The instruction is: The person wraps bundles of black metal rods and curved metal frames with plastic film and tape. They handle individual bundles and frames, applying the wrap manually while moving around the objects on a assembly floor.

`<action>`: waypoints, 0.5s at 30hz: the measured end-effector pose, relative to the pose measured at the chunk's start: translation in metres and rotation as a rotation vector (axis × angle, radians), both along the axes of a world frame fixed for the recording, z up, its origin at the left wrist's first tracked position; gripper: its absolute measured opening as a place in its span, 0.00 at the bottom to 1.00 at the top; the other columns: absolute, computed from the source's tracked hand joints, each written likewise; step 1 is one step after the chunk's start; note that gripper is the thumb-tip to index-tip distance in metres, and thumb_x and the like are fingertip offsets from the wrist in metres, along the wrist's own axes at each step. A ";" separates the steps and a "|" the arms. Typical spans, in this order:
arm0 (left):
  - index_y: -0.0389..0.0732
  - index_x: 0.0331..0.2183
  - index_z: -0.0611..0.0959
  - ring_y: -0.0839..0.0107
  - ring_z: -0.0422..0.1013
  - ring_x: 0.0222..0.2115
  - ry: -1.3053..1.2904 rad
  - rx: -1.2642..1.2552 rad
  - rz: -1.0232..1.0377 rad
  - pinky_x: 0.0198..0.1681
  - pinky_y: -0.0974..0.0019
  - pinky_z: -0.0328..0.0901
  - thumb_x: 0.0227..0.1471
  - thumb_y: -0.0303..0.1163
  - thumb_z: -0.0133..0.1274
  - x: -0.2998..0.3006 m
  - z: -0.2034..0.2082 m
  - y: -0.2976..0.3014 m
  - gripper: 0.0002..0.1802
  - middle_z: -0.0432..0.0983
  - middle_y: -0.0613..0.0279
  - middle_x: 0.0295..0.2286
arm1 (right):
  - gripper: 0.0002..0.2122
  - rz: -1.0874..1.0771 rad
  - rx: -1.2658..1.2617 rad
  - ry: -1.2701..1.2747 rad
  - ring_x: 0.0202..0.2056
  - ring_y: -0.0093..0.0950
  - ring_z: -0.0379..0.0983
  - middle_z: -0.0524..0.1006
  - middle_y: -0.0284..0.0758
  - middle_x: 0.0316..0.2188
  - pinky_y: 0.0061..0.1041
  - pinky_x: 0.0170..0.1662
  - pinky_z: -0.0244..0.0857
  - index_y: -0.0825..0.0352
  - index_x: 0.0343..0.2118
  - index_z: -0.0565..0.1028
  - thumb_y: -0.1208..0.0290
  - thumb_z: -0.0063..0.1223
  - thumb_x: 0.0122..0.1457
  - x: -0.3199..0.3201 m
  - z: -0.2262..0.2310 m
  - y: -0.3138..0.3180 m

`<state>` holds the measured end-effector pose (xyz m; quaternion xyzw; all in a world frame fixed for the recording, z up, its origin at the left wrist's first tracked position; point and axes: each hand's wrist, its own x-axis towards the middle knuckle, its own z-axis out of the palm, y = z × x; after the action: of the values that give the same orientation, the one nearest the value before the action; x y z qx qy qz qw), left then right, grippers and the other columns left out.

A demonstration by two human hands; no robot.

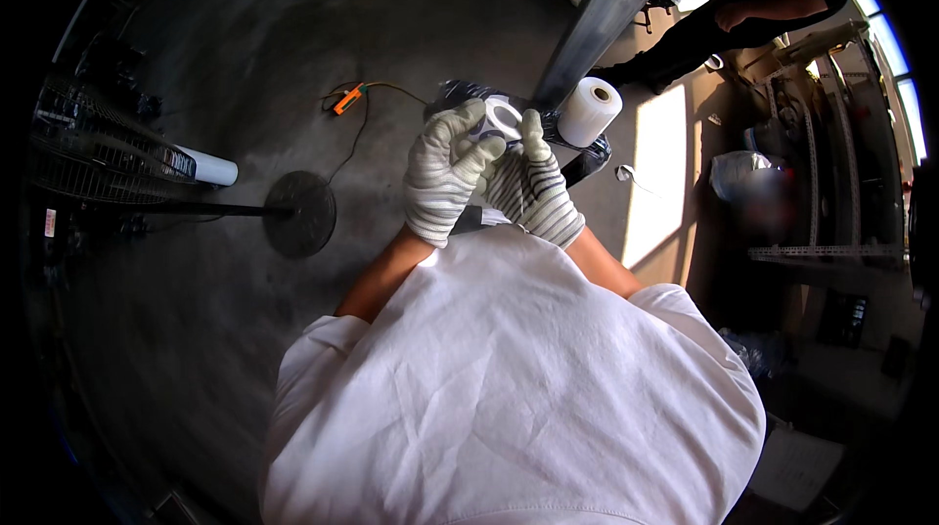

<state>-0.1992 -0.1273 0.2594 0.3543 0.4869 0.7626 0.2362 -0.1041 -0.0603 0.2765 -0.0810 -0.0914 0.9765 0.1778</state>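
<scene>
Both my hands wear white knit gloves with dark stripes and meet in front of my chest. Between them is a small white ring-shaped roll (505, 116) with a dark centre. My left hand (442, 173) has its fingers curled and its thumb bent inward, the fingertips at the roll's left edge. My right hand (536, 191) is closed below and beside it, thumb raised along the right edge; its other fingers are partly hidden. Beneath the hands lies a bundle wrapped in shiny black plastic (460, 91). A roll of clear stretch film (587, 114) stands upright on its right part.
A metal post (597, 21) rises just beyond the bundle. A stand fan's round base (300, 214) and an orange power strip (348, 100) with cords are on the floor at left. Shelving (831, 163) lines the right; another person (743, 17) stands at far right.
</scene>
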 end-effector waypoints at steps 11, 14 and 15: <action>0.36 0.34 0.78 0.76 0.69 0.37 0.076 -0.019 0.005 0.41 0.73 0.64 0.45 0.25 0.56 -0.012 0.005 0.002 0.11 0.74 0.61 0.36 | 0.26 -0.050 -0.023 -0.077 0.41 0.36 0.70 0.71 0.41 0.40 0.35 0.44 0.68 0.67 0.46 0.65 0.50 0.47 0.53 -0.002 -0.003 0.007; 0.37 0.34 0.79 0.80 0.68 0.33 -0.136 -0.149 -0.127 0.39 0.76 0.63 0.46 0.26 0.55 -0.016 -0.008 0.004 0.09 0.75 0.66 0.32 | 0.26 -0.041 0.036 -0.079 0.41 0.36 0.71 0.71 0.42 0.39 0.34 0.43 0.69 0.67 0.45 0.65 0.51 0.51 0.50 0.008 0.003 0.009; 0.37 0.34 0.79 0.82 0.68 0.31 -0.201 -0.212 -0.188 0.37 0.77 0.63 0.47 0.26 0.55 -0.016 -0.009 0.006 0.09 0.76 0.67 0.31 | 0.26 -0.032 0.012 -0.115 0.41 0.36 0.71 0.71 0.42 0.39 0.34 0.42 0.70 0.67 0.45 0.66 0.51 0.52 0.49 0.015 -0.002 0.011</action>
<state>-0.2155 -0.1212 0.2508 0.2934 0.5033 0.7131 0.3901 -0.0888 -0.0488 0.2740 -0.1375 -0.1060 0.9666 0.1883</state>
